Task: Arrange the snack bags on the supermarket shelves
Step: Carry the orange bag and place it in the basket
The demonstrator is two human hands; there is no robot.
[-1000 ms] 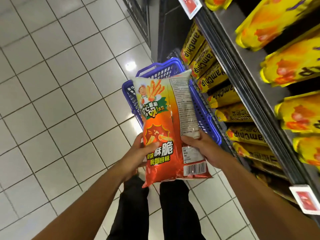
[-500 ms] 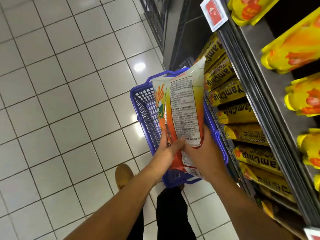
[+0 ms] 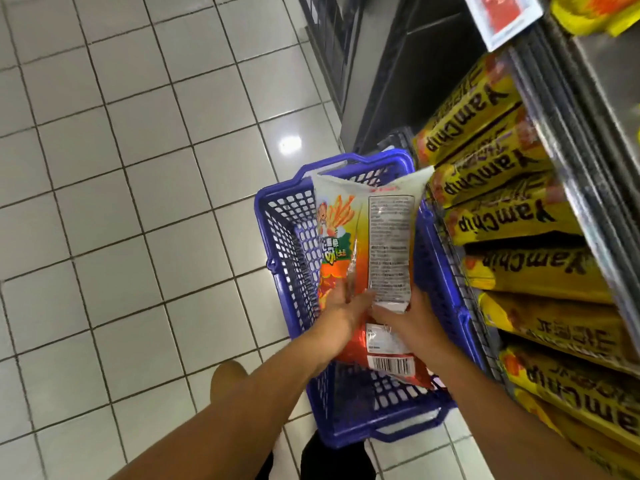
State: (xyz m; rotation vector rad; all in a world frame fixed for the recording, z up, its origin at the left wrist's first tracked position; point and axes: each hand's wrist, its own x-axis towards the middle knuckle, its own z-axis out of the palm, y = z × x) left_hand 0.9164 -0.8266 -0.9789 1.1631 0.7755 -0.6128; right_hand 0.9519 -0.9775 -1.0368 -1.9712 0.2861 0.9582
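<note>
An orange and white snack bag [image 3: 381,237], printed with fries and a barcode, is held lengthwise over a blue plastic basket [image 3: 287,244] on the floor. My left hand [image 3: 346,306] grips the bag's left side near its lower half. My right hand [image 3: 412,317] holds its right side beside the nutrition label. The bag's back panel faces up and its lower end is nearest me. Rows of yellow YamChip bags [image 3: 502,216] fill the shelf [image 3: 568,140] on the right.
White tiled floor [image 3: 138,202] spreads to the left. A dark shelf end panel [image 3: 398,81] stands beyond the basket. A red price tag [image 3: 502,19] hangs on the upper shelf edge. My shoe [image 3: 228,379] and dark trousers [image 3: 332,459] show below.
The bag has turned so its back panel faces up more, and both hands have carried it lower and forward over the basket. The view has tilted down toward the basket.
</note>
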